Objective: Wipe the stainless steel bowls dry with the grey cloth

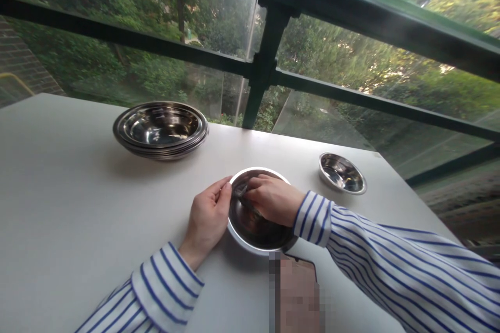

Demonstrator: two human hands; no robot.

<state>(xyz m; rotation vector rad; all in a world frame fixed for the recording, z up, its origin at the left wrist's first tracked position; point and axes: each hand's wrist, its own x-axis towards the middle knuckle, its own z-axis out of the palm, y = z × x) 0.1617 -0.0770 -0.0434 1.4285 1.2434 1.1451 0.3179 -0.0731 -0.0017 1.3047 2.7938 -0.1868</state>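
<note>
A small steel bowl [250,234] sits on the white table [70,182] in front of me. My left hand [207,218] grips its left rim, thumb on the edge. My right hand [273,199] reaches into the bowl with fingers closed on a small dark scrubbing pad [240,191] pressed against the inner wall. Both sleeves are white with blue stripes.
A stack of larger steel bowls [161,129] stands at the back left. Another small steel bowl [342,173] rests to the right near the table's far edge. A blurred-out phone [299,294] lies just in front of the bowl. Window glass and green rails run behind the table.
</note>
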